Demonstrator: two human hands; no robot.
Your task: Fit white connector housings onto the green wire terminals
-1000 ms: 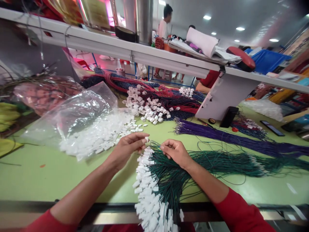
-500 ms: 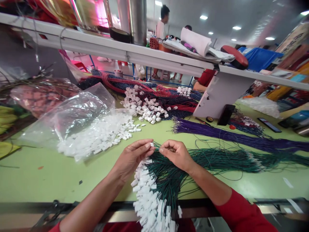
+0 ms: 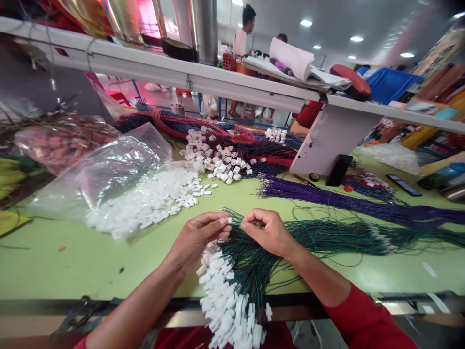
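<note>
a clear bag (image 3: 134, 150) lies at ten o'clock, purple wires (image 3: 327, 198) at two, green wires (image 3: 312, 235) beneath the right hand (image 3: 271, 232), fingertips pressed together, contents unclear; at its nine o'clock, the left hand (image 3: 196, 237) pinches a small white connector (image 3: 229, 220).

Bag (image 3: 129, 155) left of wires (image 3: 254, 261) under right hand (image 3: 269, 233)

Smooth lt-green tabletop (image 3: 83, 266) carried a long bundle of thin dk-green wires (image 3: 330, 237), its white plastic connectors (image 3: 221, 291) partly past the front edge. Left of the green bundle lay a clear plastic bag (image 3: 119, 155) w/ small loose white plastic pcs (image 3: 145, 198); behind the bundle, a straight purple wire bundle (image 3: 312, 198); behind-left, red & dk-blue wires (image 3: 163, 118).
</note>
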